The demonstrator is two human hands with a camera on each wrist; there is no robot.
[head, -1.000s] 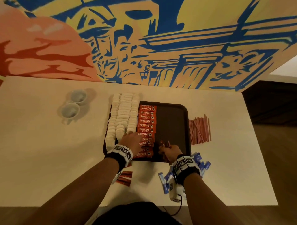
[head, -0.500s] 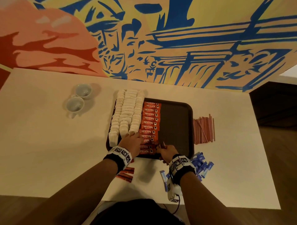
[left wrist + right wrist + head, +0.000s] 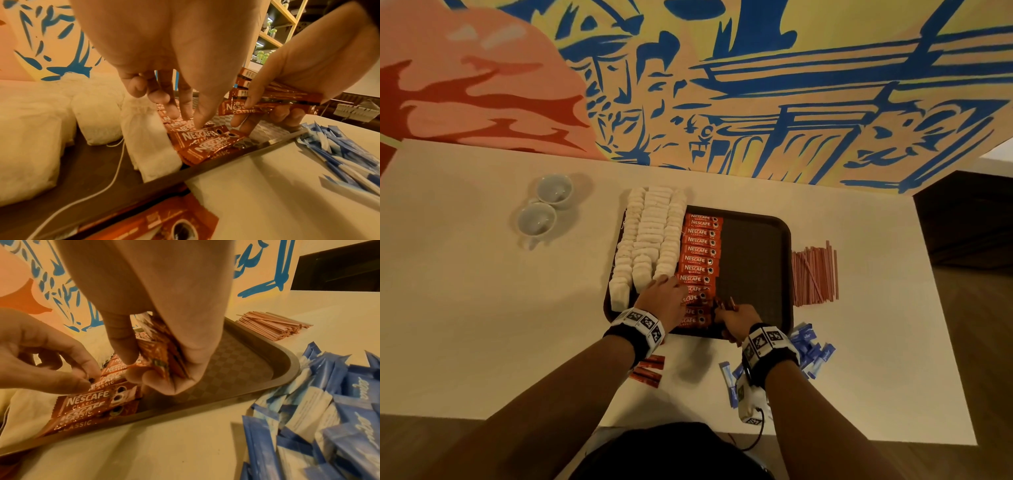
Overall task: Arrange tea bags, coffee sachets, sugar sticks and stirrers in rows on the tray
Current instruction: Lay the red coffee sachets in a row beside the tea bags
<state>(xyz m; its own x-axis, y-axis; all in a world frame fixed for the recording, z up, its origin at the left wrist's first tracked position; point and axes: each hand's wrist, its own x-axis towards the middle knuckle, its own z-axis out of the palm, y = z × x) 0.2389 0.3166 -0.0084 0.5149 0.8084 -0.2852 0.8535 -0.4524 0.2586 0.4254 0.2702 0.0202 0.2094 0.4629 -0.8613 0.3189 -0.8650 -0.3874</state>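
my right hand (image 3: pixel 736 320) grips a small bundle of sachets (image 3: pixel 273 99), thumb on top and fingers curled under, held just above the near part of the tray (image 3: pixel 786 240). my left hand (image 3: pixel 664 301) reaches down onto the near end of the sachet row (image 3: pixel 700 260), its fingertips (image 3: pixel 186 113) touching the red packets lying there; the fingers are bent, but i cannot tell whether they pinch one or only press on it.

the sachet row runs front to back down the middle of the tray, each packet lying crosswise and overlapping the next. left of it, touching it, stand three rows of white tea bags (image 3: pixel 650 236), which fill the tray's left part and reach past its far edge; a tea bag string (image 3: pixel 115 164) trails over the tray's near edge in the left wrist view. the tray's right part shows its bare checkered floor.

the stirrers (image 3: pixel 815 274) lie in a flat pile on the table (image 3: pixel 482 325) just right of the tray. the blue sugar sticks (image 3: pixel 810 349) lie in a loose heap on the table by the tray's near right corner, partly under my right wrist. a few loose sachets (image 3: pixel 649 370) lie on the table near my left wrist. two cups (image 3: pixel 544 209) sit well left of the tray, touching each other.
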